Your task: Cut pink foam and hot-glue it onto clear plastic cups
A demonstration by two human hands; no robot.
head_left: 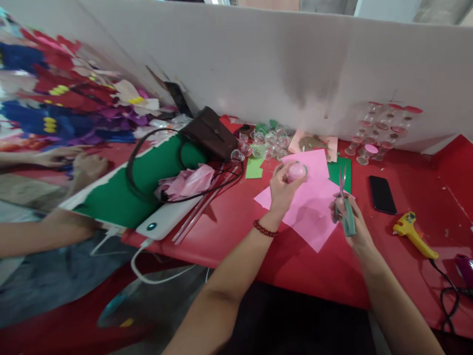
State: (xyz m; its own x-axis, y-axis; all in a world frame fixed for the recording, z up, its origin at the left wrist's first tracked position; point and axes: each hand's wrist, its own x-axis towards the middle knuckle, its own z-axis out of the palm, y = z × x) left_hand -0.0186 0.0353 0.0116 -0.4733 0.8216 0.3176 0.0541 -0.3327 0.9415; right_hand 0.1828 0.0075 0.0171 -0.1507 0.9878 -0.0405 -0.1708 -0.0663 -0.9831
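Note:
My left hand (283,186), with a red bead bracelet at the wrist, is closed around a small round pink-topped cup (296,171) and holds it just above the pink paper sheets (314,209) on the red table (240,231). My right hand (347,217) grips a pair of scissors (343,197) with grey-green handles, blades pointing up and away, to the right of the cup and over the pink paper's right edge.
A black phone (382,194) and a yellow glue gun (414,234) lie to the right. Clear plastic cups (268,143) cluster at the back, more (380,130) by the white wall. A brown bag (210,132), green sheet (148,182) and power bank (162,224) sit left. Another person's arms (55,231) are at far left.

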